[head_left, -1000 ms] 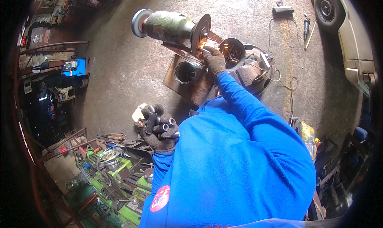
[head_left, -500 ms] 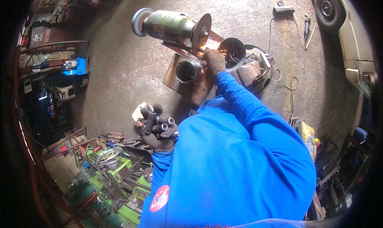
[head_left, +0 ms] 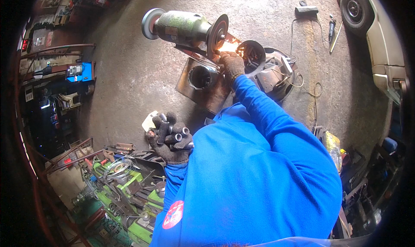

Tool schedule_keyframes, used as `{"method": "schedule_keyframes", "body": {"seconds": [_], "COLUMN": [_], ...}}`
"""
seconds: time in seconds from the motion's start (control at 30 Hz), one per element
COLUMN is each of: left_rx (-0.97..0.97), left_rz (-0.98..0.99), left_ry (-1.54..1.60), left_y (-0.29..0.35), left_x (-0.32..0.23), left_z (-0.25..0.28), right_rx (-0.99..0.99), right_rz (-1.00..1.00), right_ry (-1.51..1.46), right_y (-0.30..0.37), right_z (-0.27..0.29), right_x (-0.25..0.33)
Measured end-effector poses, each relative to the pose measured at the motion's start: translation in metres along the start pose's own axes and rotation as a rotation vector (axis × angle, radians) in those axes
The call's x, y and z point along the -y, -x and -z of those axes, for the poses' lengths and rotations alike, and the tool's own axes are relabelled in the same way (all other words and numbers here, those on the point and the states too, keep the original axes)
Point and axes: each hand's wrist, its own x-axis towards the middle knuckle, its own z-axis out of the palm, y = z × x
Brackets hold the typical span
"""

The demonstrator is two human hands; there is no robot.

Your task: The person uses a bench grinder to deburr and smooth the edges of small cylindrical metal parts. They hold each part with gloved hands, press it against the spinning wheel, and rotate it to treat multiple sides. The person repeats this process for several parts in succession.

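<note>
A green bench grinder [head_left: 183, 27] stands in front of me, with a pale wheel [head_left: 151, 24] on its left end and a dark grinding wheel [head_left: 217, 36] on its right. My gloved right hand [head_left: 231, 63] presses a short metal piece, mostly hidden by the fingers, against the dark wheel. Bright sparks [head_left: 230, 45] spray there. Off to the left, my gloved left hand [head_left: 166, 145] is curled around several short metal tubes [head_left: 173, 138]. A pale tag-like piece [head_left: 150, 121] shows beside its fingers.
Right of the wheel sits a round metal container [head_left: 262, 57] with small pieces inside. An open metal cylinder [head_left: 193, 77] stands on a steel plate [head_left: 185, 88]. Cables lie on the concrete floor near an angle grinder [head_left: 331, 30]. Green machinery [head_left: 138, 232] is at lower left; a vehicle [head_left: 380, 44] stands right.
Sparks have grown larger and brighter at the grinding wheel. My right hand has shifted slightly, and the metal piece's end shows less. My left hand keeps its hold on the tubes.
</note>
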Motion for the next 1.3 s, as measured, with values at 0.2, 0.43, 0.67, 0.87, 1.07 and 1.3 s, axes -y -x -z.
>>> {"method": "schedule_keyframes", "body": {"seconds": [0.2,0.43,0.67,0.87,1.07,1.3], "left_rx": [0.047,0.031,0.050,0.065,0.064,0.033], "left_rz": [0.038,0.032,0.031,-0.027,0.000,0.031], "left_ry": [-0.010,0.040,0.154,0.064,0.107,0.115], "left_y": [0.001,0.001,0.008,0.014,0.018,0.023], "left_x": [-0.003,-0.001,-0.001,0.004,0.005,0.005], "left_z": [0.001,-0.006,0.001,0.007,0.004,0.008], "right_rx": [0.039,0.280,0.372,0.192,0.282,0.252], "right_rz": [-0.021,0.168,0.074,0.945,0.728,0.078], "right_ry": [-0.106,-0.191,-0.593,0.434,0.430,-0.207], "right_y": [-0.005,0.017,0.087,0.089,0.054,0.016], "right_z": [0.002,0.016,0.022,0.039,0.048,0.028], "right_x": [-0.005,-0.001,0.050,0.044,0.019,0.008]}}
